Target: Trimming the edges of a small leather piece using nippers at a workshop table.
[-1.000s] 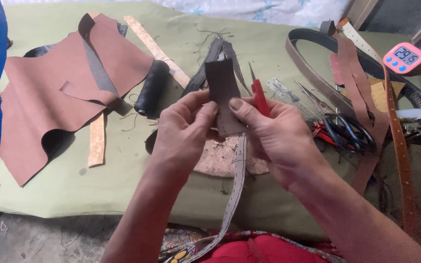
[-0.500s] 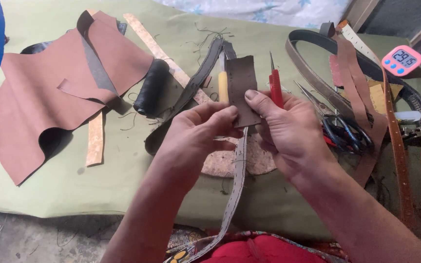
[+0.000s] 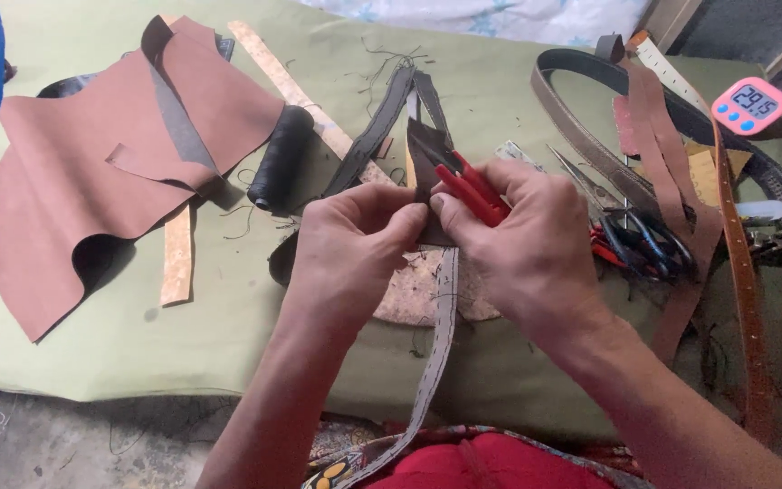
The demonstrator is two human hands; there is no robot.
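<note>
Both hands meet above the counter's (image 3: 228,344) near edge, left hand (image 3: 348,244) and right hand (image 3: 522,249) pinching a dark leather piece (image 3: 427,154) upright, the right also gripping red-handled snips (image 3: 472,192) ready at its edge.

Both hands (image 3: 445,235) pinched together, fingertips meeting
</note>
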